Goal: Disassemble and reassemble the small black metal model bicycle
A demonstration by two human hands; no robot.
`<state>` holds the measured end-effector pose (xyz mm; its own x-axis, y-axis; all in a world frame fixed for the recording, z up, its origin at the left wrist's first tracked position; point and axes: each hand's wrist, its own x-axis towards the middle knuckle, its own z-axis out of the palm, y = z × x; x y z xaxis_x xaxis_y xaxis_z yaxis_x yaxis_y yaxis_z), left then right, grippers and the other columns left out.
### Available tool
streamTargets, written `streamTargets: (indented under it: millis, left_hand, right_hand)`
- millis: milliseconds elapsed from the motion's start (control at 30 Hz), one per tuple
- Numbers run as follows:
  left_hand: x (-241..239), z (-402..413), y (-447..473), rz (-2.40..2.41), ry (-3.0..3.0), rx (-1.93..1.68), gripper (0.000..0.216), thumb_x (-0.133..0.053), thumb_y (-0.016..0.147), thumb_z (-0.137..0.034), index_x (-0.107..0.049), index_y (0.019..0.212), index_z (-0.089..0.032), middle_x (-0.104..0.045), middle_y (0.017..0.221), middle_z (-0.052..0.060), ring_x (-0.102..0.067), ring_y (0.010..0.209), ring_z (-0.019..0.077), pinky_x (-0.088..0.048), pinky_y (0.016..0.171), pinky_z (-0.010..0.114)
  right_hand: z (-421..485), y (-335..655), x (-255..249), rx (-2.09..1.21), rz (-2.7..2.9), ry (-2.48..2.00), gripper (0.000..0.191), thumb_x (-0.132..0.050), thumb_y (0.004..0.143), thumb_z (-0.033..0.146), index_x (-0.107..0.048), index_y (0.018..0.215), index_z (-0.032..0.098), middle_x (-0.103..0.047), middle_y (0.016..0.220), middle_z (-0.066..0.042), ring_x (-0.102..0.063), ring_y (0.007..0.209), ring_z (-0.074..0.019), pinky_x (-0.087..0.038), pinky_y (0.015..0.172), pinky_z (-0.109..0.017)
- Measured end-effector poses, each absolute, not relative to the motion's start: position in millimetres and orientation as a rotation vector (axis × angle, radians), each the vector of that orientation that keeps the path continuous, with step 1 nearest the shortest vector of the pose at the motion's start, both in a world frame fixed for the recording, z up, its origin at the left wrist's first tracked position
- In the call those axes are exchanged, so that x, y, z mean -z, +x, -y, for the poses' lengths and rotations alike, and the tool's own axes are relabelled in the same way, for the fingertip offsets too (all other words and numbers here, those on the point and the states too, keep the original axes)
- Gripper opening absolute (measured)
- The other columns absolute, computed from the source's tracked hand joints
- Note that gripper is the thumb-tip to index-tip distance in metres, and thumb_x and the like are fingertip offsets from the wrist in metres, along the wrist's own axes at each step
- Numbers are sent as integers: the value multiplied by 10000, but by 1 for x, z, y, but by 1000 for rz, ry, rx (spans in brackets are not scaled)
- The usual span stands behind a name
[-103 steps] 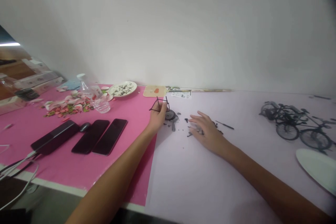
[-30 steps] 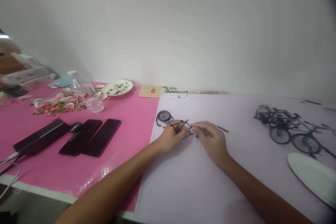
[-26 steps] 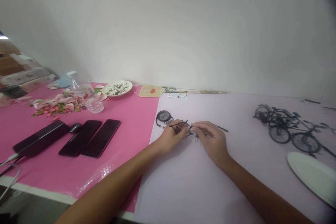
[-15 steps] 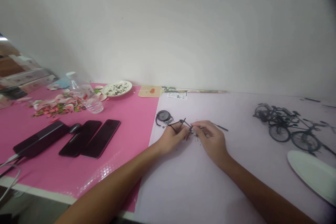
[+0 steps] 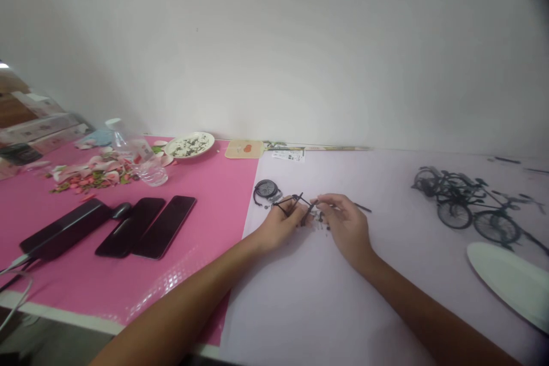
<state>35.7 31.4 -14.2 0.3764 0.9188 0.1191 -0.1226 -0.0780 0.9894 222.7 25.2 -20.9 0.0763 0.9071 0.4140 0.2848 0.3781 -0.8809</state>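
Note:
My left hand (image 5: 281,225) pinches a small black wire-like bicycle frame (image 5: 294,202) just above the pale table (image 5: 326,297). My right hand (image 5: 345,224) is closed in a pinch at the frame's right end; what its fingertips hold is too small to name. Tiny dark parts (image 5: 321,219) lie scattered under both hands. A small black wheel (image 5: 266,189) lies just left of the frame. A thin black rod (image 5: 362,207) lies behind my right hand.
Assembled black model bicycles (image 5: 469,205) stand at the right, with a white plate (image 5: 510,280) in front of them. On the pink mat (image 5: 128,274) lie dark phones (image 5: 146,226), a mouse (image 5: 121,210), a plastic bottle (image 5: 137,151), petals (image 5: 88,171) and a dish (image 5: 189,144).
My left hand carried the frame from beside the wheel rightward to my right hand. My right hand went from lying flat and open to a pinch at the frame. Since a second ago the frame has tilted slightly.

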Motion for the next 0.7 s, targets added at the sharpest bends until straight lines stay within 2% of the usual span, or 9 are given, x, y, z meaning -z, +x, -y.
streamTargets:
  millis: [100, 267, 367, 467, 533, 600, 700]
  left_hand:
    - [12, -31, 35, -810, 1372, -1045, 435, -572, 992, -577, -633, 872, -164, -675, 871, 58, -598, 800, 155, -463, 794, 294]
    - [11, -29, 32, -856, 1478, -1110, 372, -537, 1020, -536, -598, 908, -186, -665, 890, 52, -610, 861, 174, -465, 839, 313]
    - [11, -28, 28, -949, 1639, -1106, 273, -543, 1028, -465, -588, 967, -203, -679, 937, 55, -613, 885, 187, -455, 818, 314]
    - [11, -27, 23, -989, 1783, -1084, 191, -562, 1017, -388, -607, 1079, -213, -682, 1023, 76, -611, 917, 207, -449, 809, 318]
    - [9, -27, 21, -978, 1867, -1078, 235, -559, 1012, -350, -612, 1198, -217, -674, 1112, 104, -616, 987, 236, -457, 861, 343]
    - [7, -28, 20, -960, 1978, -1061, 294, -548, 1015, -329, -612, 1279, -217, -659, 1162, 130, -610, 1046, 266, -455, 919, 378]
    - [4, -28, 19, -942, 2085, -1051, 308, -503, 1034, -318, -625, 1294, -205, -637, 1156, 154, -601, 1067, 286, -454, 953, 405]
  right_hand:
    - [-26, 220, 22, -729, 1374, -1092, 214, -734, 943, 427, -697, 1052, 247, -775, 1031, -81, -663, 654, -175, -565, 548, -299]
    - [-27, 219, 23, -783, 1351, -1033, 246, -694, 978, 407, -631, 1168, 262, -762, 1070, -86, -688, 754, -190, -563, 566, -291]
    - [-27, 218, 25, -810, 1359, -1012, 252, -704, 976, 378, -624, 1188, 269, -753, 1103, -77, -686, 746, -176, -584, 637, -313]
    - [-27, 218, 27, -805, 1372, -999, 279, -727, 962, 349, -624, 1207, 267, -758, 1104, -77, -722, 954, -225, -602, 812, -371]
    - [-27, 219, 26, -779, 1393, -1000, 261, -732, 958, 337, -637, 1190, 263, -764, 1094, -74, -717, 1031, -243, -586, 906, -412]
    - [-27, 220, 25, -720, 1447, -1027, 180, -724, 964, 332, -686, 1122, 257, -765, 1084, -69, -717, 1019, -244, -577, 925, -420]
    - [-27, 222, 22, -599, 1552, -1064, 110, -701, 978, 329, -758, 1036, 255, -756, 1073, -63, -710, 1001, -243, -579, 913, -403]
